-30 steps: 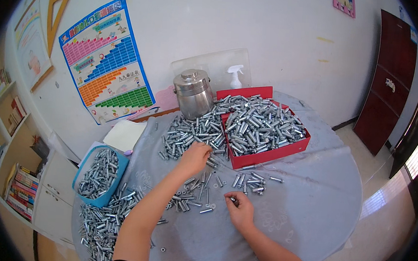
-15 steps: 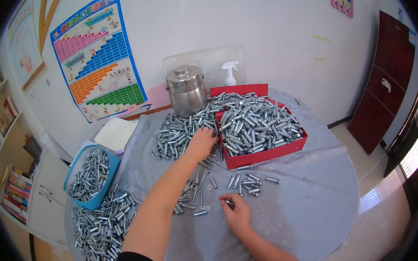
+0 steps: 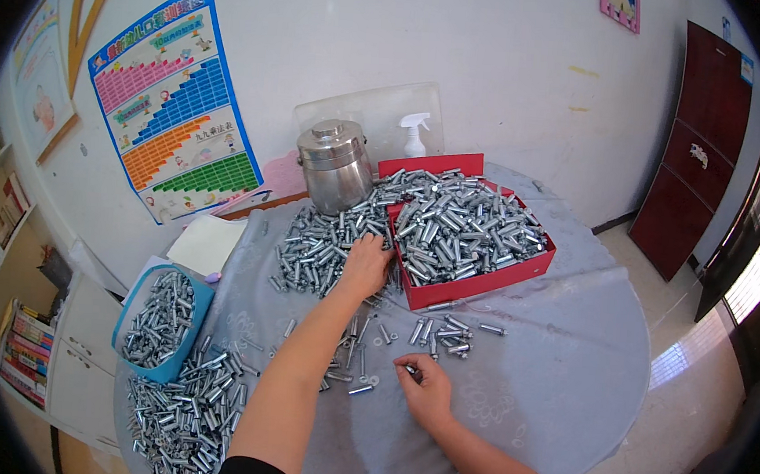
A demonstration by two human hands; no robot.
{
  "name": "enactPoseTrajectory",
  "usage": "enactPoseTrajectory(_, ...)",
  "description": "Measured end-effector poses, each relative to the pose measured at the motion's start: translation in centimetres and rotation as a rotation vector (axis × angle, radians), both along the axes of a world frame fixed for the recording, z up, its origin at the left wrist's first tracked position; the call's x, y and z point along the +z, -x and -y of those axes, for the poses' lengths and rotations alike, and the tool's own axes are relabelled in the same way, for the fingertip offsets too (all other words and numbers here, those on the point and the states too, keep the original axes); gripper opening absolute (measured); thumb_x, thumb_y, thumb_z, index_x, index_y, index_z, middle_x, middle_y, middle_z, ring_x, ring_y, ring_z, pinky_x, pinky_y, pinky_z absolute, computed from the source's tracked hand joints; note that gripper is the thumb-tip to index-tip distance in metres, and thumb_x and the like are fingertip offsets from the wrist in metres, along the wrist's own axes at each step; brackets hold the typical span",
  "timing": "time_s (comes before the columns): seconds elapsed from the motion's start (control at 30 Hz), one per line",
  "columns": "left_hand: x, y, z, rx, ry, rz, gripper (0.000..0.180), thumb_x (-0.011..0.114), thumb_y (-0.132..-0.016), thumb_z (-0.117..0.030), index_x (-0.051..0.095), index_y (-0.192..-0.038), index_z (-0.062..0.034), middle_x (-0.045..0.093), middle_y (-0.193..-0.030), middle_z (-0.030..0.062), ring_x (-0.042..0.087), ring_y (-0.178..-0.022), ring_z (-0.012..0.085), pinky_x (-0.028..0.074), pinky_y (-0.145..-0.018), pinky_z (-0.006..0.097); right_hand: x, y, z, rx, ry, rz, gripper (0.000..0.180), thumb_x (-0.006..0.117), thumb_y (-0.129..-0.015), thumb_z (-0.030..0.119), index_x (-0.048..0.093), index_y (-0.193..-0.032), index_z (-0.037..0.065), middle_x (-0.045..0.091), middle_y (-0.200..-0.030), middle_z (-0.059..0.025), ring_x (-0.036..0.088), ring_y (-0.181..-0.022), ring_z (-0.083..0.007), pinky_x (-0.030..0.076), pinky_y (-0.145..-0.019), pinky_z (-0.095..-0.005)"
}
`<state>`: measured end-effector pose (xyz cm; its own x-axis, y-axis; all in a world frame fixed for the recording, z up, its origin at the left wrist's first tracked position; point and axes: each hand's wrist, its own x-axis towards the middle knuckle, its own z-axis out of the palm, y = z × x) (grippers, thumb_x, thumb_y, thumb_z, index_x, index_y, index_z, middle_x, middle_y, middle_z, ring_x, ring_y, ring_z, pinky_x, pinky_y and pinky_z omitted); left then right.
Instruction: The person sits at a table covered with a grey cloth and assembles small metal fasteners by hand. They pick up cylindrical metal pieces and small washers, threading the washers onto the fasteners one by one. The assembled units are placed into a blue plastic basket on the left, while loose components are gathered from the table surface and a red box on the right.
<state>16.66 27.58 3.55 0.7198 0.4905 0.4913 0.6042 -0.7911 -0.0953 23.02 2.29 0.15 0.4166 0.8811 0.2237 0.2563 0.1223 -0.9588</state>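
My left hand [image 3: 366,267] reaches into a heap of silver expansion bolts [image 3: 316,250], close against the left wall of a red box [image 3: 482,288]. Its fingertips are partly hidden among the metal pieces, so what they grip does not show. Nearer to me, my right hand [image 3: 425,386] is closed just above the tablecloth, with a small metal part [image 3: 412,371] between thumb and fingers. More bolts fill the red box above its rim. A few loose bolts [image 3: 451,334] and some washers [image 3: 374,380] lie around my right hand.
A blue basket [image 3: 179,359] of metal parts stands at the left, with another pile of parts [image 3: 177,425] in front of it. Behind the heap are a steel pot [image 3: 336,168] and a white spray bottle [image 3: 414,135]. The round table [image 3: 565,356] has a grey cloth.
The view has shifted slightly. My left hand stays at the heap beside the red box, and my right hand remains closed in nearly the same place.
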Motion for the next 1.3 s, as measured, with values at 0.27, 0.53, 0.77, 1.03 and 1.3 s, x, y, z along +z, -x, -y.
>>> enactPoseTrajectory(0.27, 0.1, -2.1, -0.6, 0.142, -0.072, -0.025, 0.010, 0.064, -0.064, -0.015, 0.068, -0.070, -0.0072, 0.054, -0.083, 0.0096, 0.048, -0.090, 0.0266, 0.039, -0.073, 0.037, 0.1, 0.1, 0.1, -0.002, 0.017, 0.008, 0.009, 0.062, -0.080, 0.008, 0.064, -0.089, 0.006, 0.060, -0.079, -0.0015, 0.052, -0.063, -0.0076, 0.043, -0.058, -0.0219)
enactPoseTrajectory(0.53, -0.2, -3.0, -0.3, 0.261, 0.034, 0.041, 0.017, 0.064, -0.068, -0.020, 0.067, -0.077, -0.0068, 0.054, -0.084, 0.0119, 0.049, -0.089, 0.0287, 0.040, -0.074, 0.040, 0.3, 0.1, 0.1, -0.007, 0.031, 0.004, 0.008, 0.062, -0.079, 0.008, 0.064, -0.087, 0.006, 0.061, -0.082, -0.0059, 0.057, -0.068, -0.0150, 0.046, -0.062, -0.0259)
enactPoseTrajectory(0.77, -1.6, 0.1, 0.0, 0.236, -0.062, 0.119, 0.020, 0.062, -0.073, -0.022, 0.060, -0.088, -0.0084, 0.051, -0.088, 0.0103, 0.048, -0.091, 0.0265, 0.038, -0.076, 0.039, -0.1, 0.0, 0.0, 0.026, 0.037, -0.024, 0.009, 0.062, -0.079, 0.009, 0.064, -0.087, 0.006, 0.060, -0.080, -0.0056, 0.056, -0.067, -0.0146, 0.046, -0.061, -0.0255)
enactPoseTrajectory(1.03, 0.4, 5.3, -1.0, 0.221, -0.070, 0.000, 0.029, 0.055, -0.075, -0.009, 0.062, -0.102, -0.0146, 0.051, -0.089, 0.0130, 0.049, -0.089, 0.0294, 0.040, -0.076, 0.040, -0.6, 0.1, 0.0, 0.011, 0.015, -0.019, 0.010, 0.063, -0.081, 0.008, 0.064, -0.090, 0.006, 0.061, -0.080, -0.0018, 0.054, -0.067, -0.0073, 0.044, -0.060, -0.0217)
enactPoseTrajectory(1.3, 0.6, 5.8, -1.6, 0.369, -0.022, 0.435, 0.017, 0.064, -0.065, -0.002, 0.070, -0.079, -0.0095, 0.054, -0.106, 0.0112, 0.048, -0.097, 0.0309, 0.040, -0.082, 0.040, 0.5, 0.1, 0.1, 0.009, 0.022, 0.011, 0.009, 0.062, -0.079, 0.010, 0.064, -0.088, 0.007, 0.061, -0.082, -0.0057, 0.058, -0.067, -0.0172, 0.046, -0.061, -0.0273)
